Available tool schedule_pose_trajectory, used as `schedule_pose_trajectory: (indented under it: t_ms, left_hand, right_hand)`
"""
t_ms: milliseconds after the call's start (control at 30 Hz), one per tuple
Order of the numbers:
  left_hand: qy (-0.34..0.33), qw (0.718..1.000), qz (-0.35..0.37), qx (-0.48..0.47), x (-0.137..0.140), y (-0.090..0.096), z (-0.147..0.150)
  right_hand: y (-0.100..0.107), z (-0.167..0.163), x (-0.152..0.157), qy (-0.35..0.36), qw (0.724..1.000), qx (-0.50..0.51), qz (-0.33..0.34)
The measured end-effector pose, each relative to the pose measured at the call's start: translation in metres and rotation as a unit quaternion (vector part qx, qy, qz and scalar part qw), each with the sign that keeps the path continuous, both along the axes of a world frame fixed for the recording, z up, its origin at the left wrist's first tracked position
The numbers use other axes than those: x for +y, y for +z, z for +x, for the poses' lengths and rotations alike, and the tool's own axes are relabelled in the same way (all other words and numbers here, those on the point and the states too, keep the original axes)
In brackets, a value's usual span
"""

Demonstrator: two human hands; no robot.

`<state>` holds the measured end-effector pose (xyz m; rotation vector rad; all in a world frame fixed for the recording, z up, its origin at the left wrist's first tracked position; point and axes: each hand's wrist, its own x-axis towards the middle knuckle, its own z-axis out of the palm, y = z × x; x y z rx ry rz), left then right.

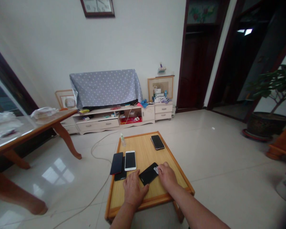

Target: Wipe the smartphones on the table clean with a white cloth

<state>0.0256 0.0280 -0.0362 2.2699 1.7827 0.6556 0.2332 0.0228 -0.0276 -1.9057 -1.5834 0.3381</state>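
A black smartphone (148,174) lies at a slant on the small wooden table, screen up. My left hand (134,188) braces its near-left end, with the index finger and thumb at its edges. In the fingers of my right hand (167,175) is a small crumpled white wipe (156,170), pressed on the phone's far-right end. Just beyond my left hand rests a white smartphone (130,160) with a dark screen. Left of it, a dark blue phone (116,163) with a red edge overlaps another black phone (120,175).
Near the table's (143,143) far-right corner lies another dark phone (157,142). A small clear spray bottle (123,140) stands at the far-left edge. A cable (92,154) trails over the floor on the left, near a larger wooden table (62,115).
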Motion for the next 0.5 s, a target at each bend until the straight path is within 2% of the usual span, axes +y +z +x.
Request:
schedule_pose_trajectory:
  t_ms: [167, 267, 400, 500]
  left_hand:
    - [-0.004, 1.000, -0.012, 0.008, -0.001, 0.003, 0.000]
    - [-0.002, 1.000, -0.021, 0.011, -0.001, 0.006, 0.000]
    - [-0.003, 1.000, -0.030, 0.007, -0.003, 0.010, 0.000]
    - [-0.002, 1.000, -0.027, 0.003, -0.004, 0.011, 0.001]
  right_hand:
    - [0.009, -0.011, -0.015, 0.032, 0.996, -0.081, -0.014]
    - [0.013, -0.016, -0.022, 0.033, 0.988, -0.138, -0.062]
    - [0.015, -0.020, -0.031, 0.033, 0.978, -0.146, -0.147]
    - [0.015, -0.030, -0.043, 0.082, 0.972, -0.145, -0.163]
